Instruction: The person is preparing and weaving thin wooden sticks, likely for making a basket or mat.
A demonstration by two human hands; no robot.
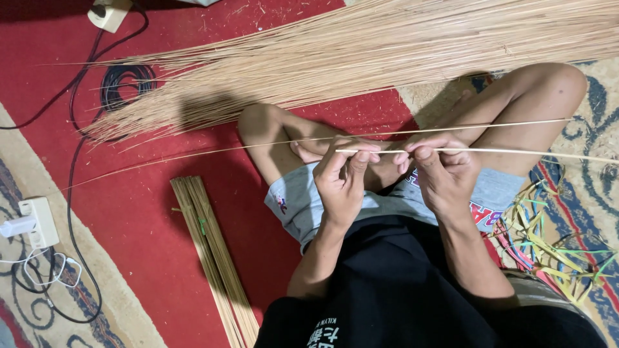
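My left hand (343, 177) and my right hand (438, 169) both pinch one thin pale stick (509, 151) that runs level in front of me and out to the right. Its cut end sits at my left fingertips. A second, longer thin stick (213, 151) lies just above it, crossing my bent legs and tapering off to the left. I sit cross-legged on a red carpet (148, 212) in grey shorts and a black shirt.
A large heap of long pale sticks (361, 51) spreads across the floor beyond my legs. A tied bundle of short sticks (213, 254) lies at my left. Coloured plastic strips (554, 248) pile at right. Power strips (35, 222), a coiled black cable (126, 80) lie left.
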